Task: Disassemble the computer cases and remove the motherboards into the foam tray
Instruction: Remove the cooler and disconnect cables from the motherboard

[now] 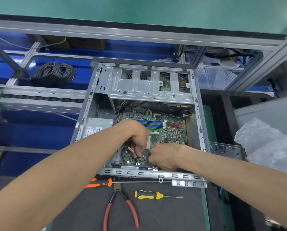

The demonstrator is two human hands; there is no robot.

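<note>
An open grey computer case (87,104) lies on the bench with its side panel off. Inside sits the green motherboard (171,129), with blue and green memory slots and a silver heatsink. Both hands are down at the board's near edge. My left hand (137,137) has its fingers curled downward and pinches a black cable with a white tag (131,150). My right hand (162,157) is curled beside it, its fingertips pinching something small at the board; what it holds is hidden. A dark foam tray (222,117) lies to the right of the case.
In front of the case lie red-handled pliers (121,207), a yellow-and-black screwdriver (156,195) and an orange-handled long screwdriver (102,184) on a dark mat. A power supply (96,127) sits at the case's left. A cable coil (54,74) and plastic wrap (266,144) lie around.
</note>
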